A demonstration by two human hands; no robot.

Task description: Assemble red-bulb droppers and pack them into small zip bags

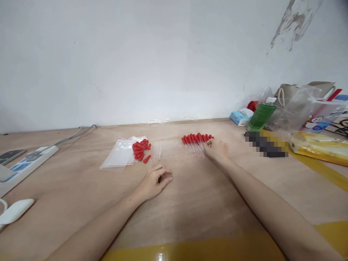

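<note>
Through the head view, I saw the left hand (151, 182) empty, thumb and fingers parted, thin clear tubes (164, 150) beyond it. Red-bulbed clear droppers (196, 140) lay just left of the right hand (218, 148), whose grip I couldn't tell; a stray knuckle could have rolled them.

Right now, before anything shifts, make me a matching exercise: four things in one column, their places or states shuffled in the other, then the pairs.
Things
1. Pile of red bulbs
2. Bare clear tubes
3. Right hand
4. Green bottle

Places or states
A. At the right end of the row of red-topped tubes
B. Beside the blue tissue pack
C. Laid side by side, without red tops
D. At the right edge of the clear plastic bags

Pairs
1-D, 2-C, 3-A, 4-B
</note>
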